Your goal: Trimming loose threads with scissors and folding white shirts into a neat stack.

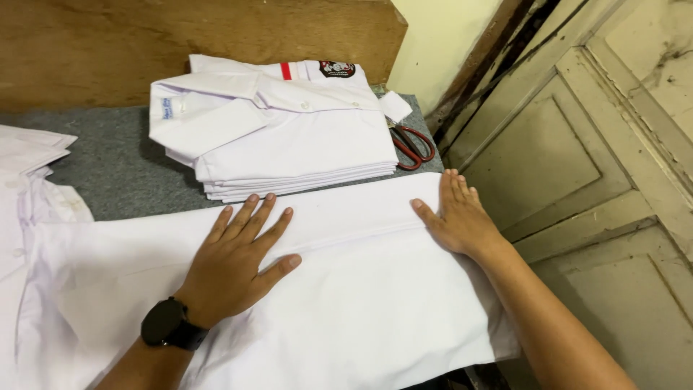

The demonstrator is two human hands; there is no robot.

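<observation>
- The white shirt (346, 289) lies spread across the lower half of the frame on the grey table (123, 173), with a fold line running from centre toward the right edge.
- The left hand (234, 260), a black watch (167, 325) at its wrist, lies flat and open on the cloth at lower centre, fingers spread, gripping nothing.
- The right hand (458, 217) lies flat at centre right, fingers together along the end of the fold, palm down and likewise holding nothing; it only presses.
- To do the pressing well, I judge both palms should stay flat and push outward from the crease, so the cloth under it lies smooth and the edge stays straight.
- The right edge of the shirt overhangs the table near the wooden door (599, 166); weight kept on the cloth would stop it sliding off.
- A stack of folded shirts (289, 137) sits at upper centre, just beyond the fold, with red scissors (413, 146) beside it on the right.
- More white cloth (29, 180) lies at the left edge; whether it is part of the same shirt I cannot tell.
</observation>
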